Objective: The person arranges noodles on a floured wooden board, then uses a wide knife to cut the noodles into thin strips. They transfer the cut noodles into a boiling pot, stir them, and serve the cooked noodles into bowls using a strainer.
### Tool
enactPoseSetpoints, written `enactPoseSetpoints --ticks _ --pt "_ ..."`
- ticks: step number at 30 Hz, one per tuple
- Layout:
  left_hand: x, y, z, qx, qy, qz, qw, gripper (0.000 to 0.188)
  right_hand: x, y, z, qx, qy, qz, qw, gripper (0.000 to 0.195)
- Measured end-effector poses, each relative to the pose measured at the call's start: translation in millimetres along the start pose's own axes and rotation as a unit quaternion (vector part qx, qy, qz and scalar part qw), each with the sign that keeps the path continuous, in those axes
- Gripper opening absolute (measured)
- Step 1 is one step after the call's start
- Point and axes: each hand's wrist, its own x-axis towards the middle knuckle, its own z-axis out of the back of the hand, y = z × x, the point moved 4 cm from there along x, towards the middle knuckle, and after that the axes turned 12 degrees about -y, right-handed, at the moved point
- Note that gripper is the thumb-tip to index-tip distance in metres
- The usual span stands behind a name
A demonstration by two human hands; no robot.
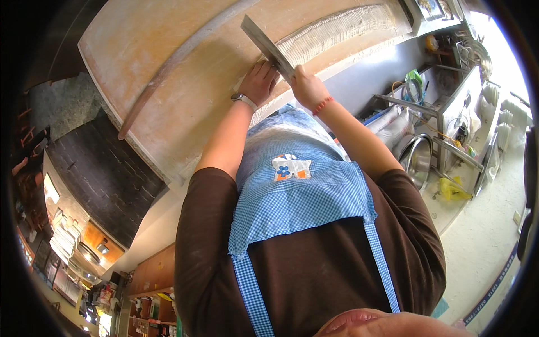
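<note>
My right hand (309, 87) grips the handle end of a broad-bladed kitchen knife (267, 47), its blade on edge and slanting to the upper left. Left of the blade, my left hand (259, 82) presses with bent fingers on a folded strip of dough, which is mostly hidden under it. To the right of the knife runs a long row of thin-cut dough strips (337, 33), lying close together. Both hands are over a floured wooden board (198, 101). A long wooden rolling pin (168, 63) lies across the board, left of my hands.
On the right stands a metal-framed rack (438, 113) with bags, bowls and a steel basin (417, 162). A yellow plastic bag (454, 188) lies near its foot. A dark wooden tabletop (105, 177) is at the left. Picture frames (431, 10) stand beyond the board's right end.
</note>
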Motion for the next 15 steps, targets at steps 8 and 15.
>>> enactPoseSetpoints --ticks 8,15 --pt "6 -3 6 -0.021 -0.007 0.01 1.0 0.025 -4 7 -12 -0.03 0.007 0.003 1.0 0.016" --pt "-2 -3 9 0.002 0.005 0.0 1.0 0.027 -22 -5 1 0.005 -0.012 0.023 1.0 0.019"
